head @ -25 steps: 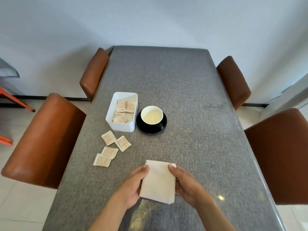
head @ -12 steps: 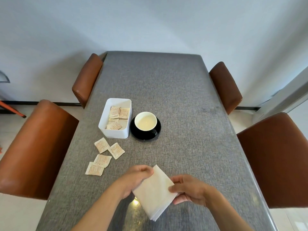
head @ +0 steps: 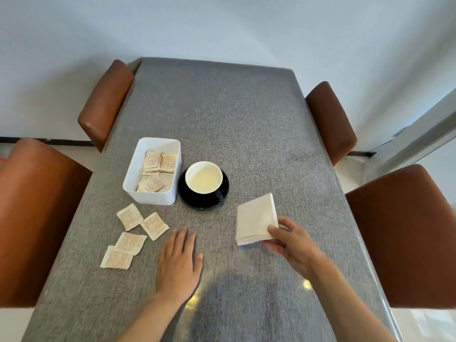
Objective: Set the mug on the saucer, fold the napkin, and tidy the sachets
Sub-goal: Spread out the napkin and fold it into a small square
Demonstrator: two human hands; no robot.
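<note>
Folded napkin (head: 255, 218) right of the saucer (head: 203, 191), pinched at its near corner by my right hand (head: 290, 240). Mug (head: 203, 177) sits on saucer. Left hand (head: 179, 262) flat, fingers straight, near four loose sachets (head: 134, 233) on the table (head: 246, 124).

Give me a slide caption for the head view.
Right hand places folded napkin beside mug; four sachets remain.

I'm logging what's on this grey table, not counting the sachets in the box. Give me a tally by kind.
Loose paper sachets on the cloth: 4
White plastic box: 1
White-lined mug: 1
Black saucer: 1
Folded cream napkin: 1
Total: 8
</note>
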